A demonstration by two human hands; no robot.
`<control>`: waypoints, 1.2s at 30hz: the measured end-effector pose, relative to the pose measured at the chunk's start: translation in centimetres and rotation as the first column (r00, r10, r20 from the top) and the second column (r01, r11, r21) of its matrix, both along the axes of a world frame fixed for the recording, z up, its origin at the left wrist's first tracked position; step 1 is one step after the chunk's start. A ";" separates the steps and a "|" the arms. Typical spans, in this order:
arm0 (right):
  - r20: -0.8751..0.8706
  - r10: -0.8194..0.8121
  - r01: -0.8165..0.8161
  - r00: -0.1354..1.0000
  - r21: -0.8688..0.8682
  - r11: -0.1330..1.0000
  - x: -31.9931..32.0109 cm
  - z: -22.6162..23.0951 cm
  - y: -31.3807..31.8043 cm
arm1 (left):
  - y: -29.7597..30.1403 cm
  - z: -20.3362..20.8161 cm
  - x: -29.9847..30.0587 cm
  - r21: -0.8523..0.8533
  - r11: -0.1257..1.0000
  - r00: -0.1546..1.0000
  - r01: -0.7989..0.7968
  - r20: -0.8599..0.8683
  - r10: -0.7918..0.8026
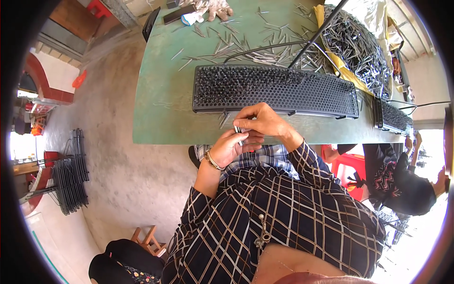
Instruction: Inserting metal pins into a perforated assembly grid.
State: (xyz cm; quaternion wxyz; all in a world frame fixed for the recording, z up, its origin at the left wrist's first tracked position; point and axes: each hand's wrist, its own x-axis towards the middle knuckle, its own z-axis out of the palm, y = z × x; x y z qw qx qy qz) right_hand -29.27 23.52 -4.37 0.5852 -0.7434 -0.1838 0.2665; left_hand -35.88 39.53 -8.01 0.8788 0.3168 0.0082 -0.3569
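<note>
Slim silvery metal pins (238, 130) are held between the person's two hands, just off the near edge of the green tabletop (163, 90); how many there are is hard to tell. Their long axis runs from eleven to five o'clock, the upper end toward eleven. The left hand (228, 149) curls loosely around the lower part, as if to cradle it, while the right hand (263, 121) narrows thumb and fingers on the upper end, probably for finer control. At ten to eleven o'clock a few loose pins (224, 119) lie close by, seemingly for easy reach. Toward one o'clock sits a long black honeycomb tray (321, 97), its long side facing the person, likely keeping every hole accessible. Beyond it, at twelve, scattered pins (236, 51) point many ways; toward two, a yellow-edged sack (320, 16) holds a dense heap.
</note>
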 end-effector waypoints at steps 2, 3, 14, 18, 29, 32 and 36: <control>0.049 -0.084 0.085 0.995 -0.012 0.996 0.0 -0.6 -0.4 | -0.5 0.2 0.0 0.063 0.992 0.987 -0.111 -0.110 0.117; 0.098 -0.162 0.164 0.982 -0.022 0.986 0.1 -0.8 -0.7 | -0.6 0.2 0.1 0.065 0.992 0.988 -0.106 -0.107 0.112; 0.057 -0.293 0.290 0.954 0.059 0.955 -0.1 -1.0 -1.7 | -1.6 -0.3 0.4 0.408 0.881 0.969 -0.240 0.157 0.191; 0.163 -0.259 0.260 0.952 0.019 0.965 0.1 -0.6 -2.0 | -1.5 -0.5 0.5 0.442 0.865 0.970 -0.238 0.144 0.193; 0.598 -0.232 0.283 0.767 0.009 0.959 3.6 0.6 -1.2 | -1.9 -0.4 0.3 0.340 0.917 0.977 -0.209 0.023 0.214; 0.635 -0.220 0.278 0.740 0.009 0.961 4.0 0.0 -1.0 | -2.1 -0.3 -0.2 0.351 0.913 0.976 -0.208 0.015 0.216; 0.693 -0.199 0.274 0.693 0.002 0.962 4.1 -0.2 -1.0 | -1.8 -0.5 -0.7 0.357 0.912 0.977 -0.202 0.007 0.214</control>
